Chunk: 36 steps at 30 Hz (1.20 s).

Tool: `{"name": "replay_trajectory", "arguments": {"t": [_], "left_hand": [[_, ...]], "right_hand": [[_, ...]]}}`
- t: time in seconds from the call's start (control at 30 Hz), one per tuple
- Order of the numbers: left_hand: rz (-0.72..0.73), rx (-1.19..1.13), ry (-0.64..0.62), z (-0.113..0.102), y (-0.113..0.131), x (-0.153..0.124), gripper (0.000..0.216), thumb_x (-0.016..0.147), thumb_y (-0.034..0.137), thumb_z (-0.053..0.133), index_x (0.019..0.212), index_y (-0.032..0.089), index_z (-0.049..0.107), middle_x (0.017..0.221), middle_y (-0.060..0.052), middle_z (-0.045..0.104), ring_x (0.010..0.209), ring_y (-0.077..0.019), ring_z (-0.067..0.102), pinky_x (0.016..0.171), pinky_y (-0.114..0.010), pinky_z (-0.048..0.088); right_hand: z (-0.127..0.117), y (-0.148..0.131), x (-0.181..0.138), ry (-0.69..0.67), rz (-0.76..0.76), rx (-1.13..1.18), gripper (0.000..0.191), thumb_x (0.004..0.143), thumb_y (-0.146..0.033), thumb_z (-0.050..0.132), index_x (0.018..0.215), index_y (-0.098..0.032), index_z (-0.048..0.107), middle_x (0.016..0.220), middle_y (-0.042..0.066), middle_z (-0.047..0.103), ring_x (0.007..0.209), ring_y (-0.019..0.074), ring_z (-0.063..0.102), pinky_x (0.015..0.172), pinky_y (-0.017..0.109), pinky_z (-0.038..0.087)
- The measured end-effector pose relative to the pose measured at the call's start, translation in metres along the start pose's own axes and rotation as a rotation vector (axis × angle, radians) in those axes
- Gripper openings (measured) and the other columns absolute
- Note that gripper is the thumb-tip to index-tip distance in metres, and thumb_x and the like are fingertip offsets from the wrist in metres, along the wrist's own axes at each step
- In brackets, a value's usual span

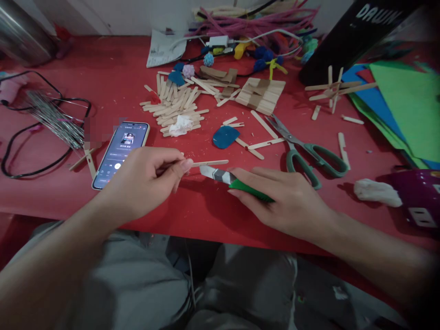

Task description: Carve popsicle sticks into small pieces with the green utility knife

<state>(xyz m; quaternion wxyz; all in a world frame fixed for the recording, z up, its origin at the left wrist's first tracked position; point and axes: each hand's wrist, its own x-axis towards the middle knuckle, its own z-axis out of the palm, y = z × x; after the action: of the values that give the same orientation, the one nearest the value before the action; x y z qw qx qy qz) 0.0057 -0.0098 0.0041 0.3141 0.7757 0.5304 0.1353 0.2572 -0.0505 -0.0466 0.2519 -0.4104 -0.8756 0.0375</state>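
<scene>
Pinched in my left hand (154,176) is a thin wooden craft stick (211,162), which points to the right above the red table. My right hand (280,197) is closed round the green handle of a utility knife (237,181). Its blade points left, just below the stick; whether the two touch I cannot tell. Beyond the hands lie a blue oval piece (226,137), a few notched sticks (266,144) and green-handled scissors (302,149) with their blades slightly apart. The fingertips of my left hand hide one end of the stick.
A phone (120,151) lies beside my left wrist. Behind are a pile of craft sticks (178,103), a bundle of metal wires (57,119) and pink cords (254,23). A black bottle (350,36), coloured sheets (405,105) and a purple object (417,197) stand or lie at right.
</scene>
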Motion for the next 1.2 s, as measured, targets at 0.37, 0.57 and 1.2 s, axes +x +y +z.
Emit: {"name": "replay_trajectory", "arguments": {"t": [0.37, 0.57, 1.2], "left_hand": [[-0.274, -0.59, -0.181, -0.007, 0.004, -0.003, 0.023, 0.082, 0.033, 0.059, 0.066, 0.017, 0.062, 0.042, 0.003, 0.051, 0.031, -0.0039, 0.035, 0.032, -0.017, 0.023], [-0.399, -0.815, -0.186, -0.009, 0.011, -0.003, 0.022, 0.078, 0.03, 0.06, 0.061, 0.016, 0.061, 0.037, 0.003, 0.044, 0.028, -0.0024, 0.027, 0.03, -0.016, 0.016], [-0.247, -0.844, -0.082, -0.003, 0.018, -0.006, 0.04, 0.085, 0.029, 0.055, 0.051, 0.021, 0.037, 0.037, 0.004, 0.025, 0.037, -0.0064, 0.024, 0.038, -0.025, 0.021]], "right_hand": [[-0.004, 0.003, 0.005, 0.134, -0.136, -0.242, 0.013, 0.093, -0.024, 0.063, 0.102, -0.016, 0.066, 0.076, 0.003, 0.067, 0.06, 0.0142, 0.058, 0.055, 0.028, 0.041], [-0.003, 0.007, 0.004, 0.195, -0.16, -0.184, 0.013, 0.09, -0.017, 0.064, 0.103, -0.017, 0.063, 0.079, 0.003, 0.068, 0.07, 0.0161, 0.064, 0.064, 0.028, 0.049], [-0.013, 0.001, 0.006, 0.226, -0.179, -0.224, 0.032, 0.09, -0.011, 0.06, 0.119, -0.025, 0.062, 0.079, 0.001, 0.072, 0.064, 0.016, 0.066, 0.059, 0.029, 0.051]]}}
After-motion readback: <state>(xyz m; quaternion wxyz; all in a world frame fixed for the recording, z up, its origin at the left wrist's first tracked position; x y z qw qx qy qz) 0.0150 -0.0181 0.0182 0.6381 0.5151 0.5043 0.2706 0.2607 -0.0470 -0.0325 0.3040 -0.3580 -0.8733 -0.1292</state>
